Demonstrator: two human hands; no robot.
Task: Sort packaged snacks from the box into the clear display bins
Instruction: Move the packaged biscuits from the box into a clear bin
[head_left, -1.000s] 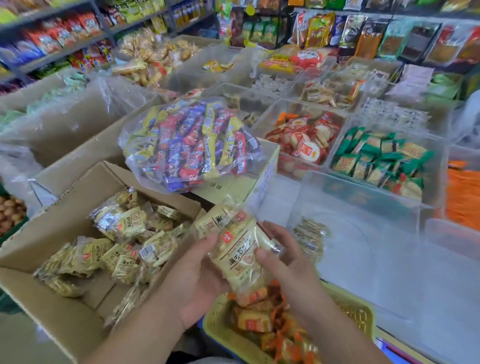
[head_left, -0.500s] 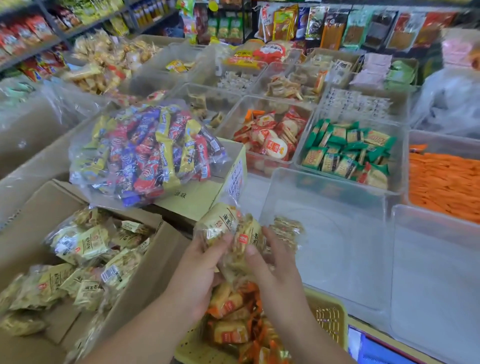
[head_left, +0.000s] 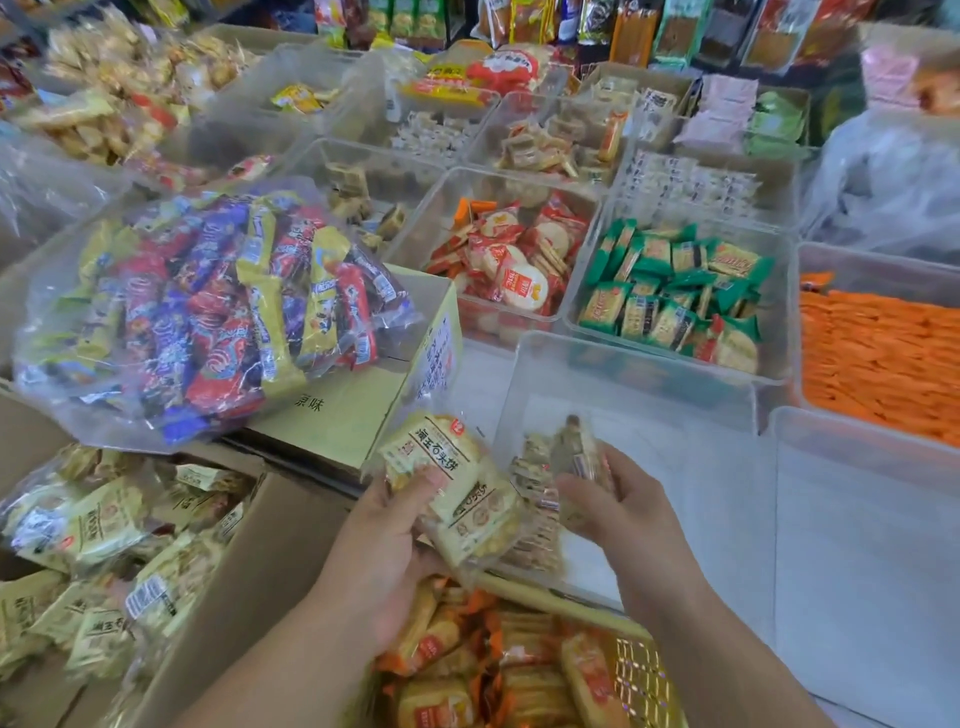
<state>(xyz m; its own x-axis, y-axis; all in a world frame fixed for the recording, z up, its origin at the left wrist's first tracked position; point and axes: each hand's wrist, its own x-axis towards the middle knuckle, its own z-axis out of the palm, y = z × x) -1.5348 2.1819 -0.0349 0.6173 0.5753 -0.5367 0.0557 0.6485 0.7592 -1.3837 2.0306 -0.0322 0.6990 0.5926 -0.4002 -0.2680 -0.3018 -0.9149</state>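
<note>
The brown cardboard box (head_left: 254, 566) at lower left holds several yellow snack packets (head_left: 98, 525). My left hand (head_left: 384, 540) grips a clear bag of the same yellow packets (head_left: 452, 488) just left of the clear display bin (head_left: 634, 364). My right hand (head_left: 623, 504) is over that bin's near left corner, its fingers curled round a small clear-wrapped packet (head_left: 579, 457). A few small packets (head_left: 535, 499) lie in that corner of the bin, partly hidden by the bag and my hands.
A big clear bag of mixed bars (head_left: 208, 312) lies on a yellow carton (head_left: 337, 421). A yellow basket (head_left: 639, 665) of orange packets sits below my hands. Filled bins hold red packets (head_left: 514, 260), green packets (head_left: 675, 296) and orange sticks (head_left: 878, 358). Another clear bin (head_left: 862, 519) stands right.
My hands have parted: the right one moved right over the clear bin with a packet, while the left keeps the yellow bag. The camera view shifted right and closer.
</note>
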